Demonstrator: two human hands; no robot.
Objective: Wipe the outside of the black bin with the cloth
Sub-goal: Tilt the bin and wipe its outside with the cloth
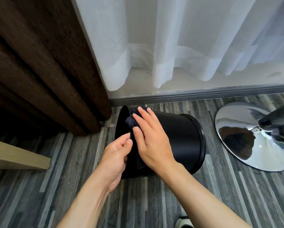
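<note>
Black bin (179, 139) on its side, unlabelled, right hand (152, 142) flat — pressing dark cloth (132, 121), left hand (116, 155) grip pinching its edge

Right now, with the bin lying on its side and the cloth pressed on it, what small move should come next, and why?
Probably slide the right hand and the cloth along the wall of the bin toward the rim on the right. The cloth sits near the left end, the wall to its right is bare, and the left hand grips the left edge, steadying it.
</note>
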